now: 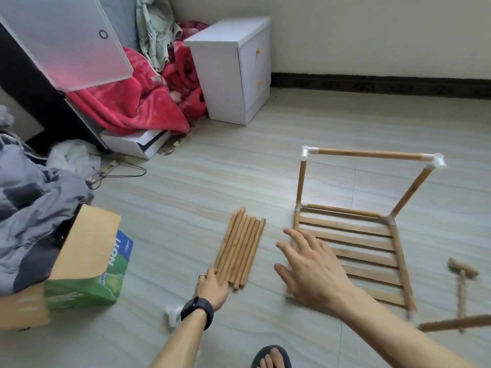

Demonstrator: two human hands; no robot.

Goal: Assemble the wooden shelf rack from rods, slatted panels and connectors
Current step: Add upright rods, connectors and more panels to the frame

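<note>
Row of light wooden rods (240, 248) lies flat mid-floor; left hand (212, 286) at its near end, grip can't be told. Right hand (313, 272) splayed, holding nothing, over left edge of slatted wooden panel frame (358, 241) with white corner connectors (307, 152)

Evenly bright, soft daylight, faint shadows only. Sharp around the left hand's (212, 286) hold on the rods (240, 248), motion-smeared well right of it at the mallet (462, 272). Bowed toward the edges
</note>
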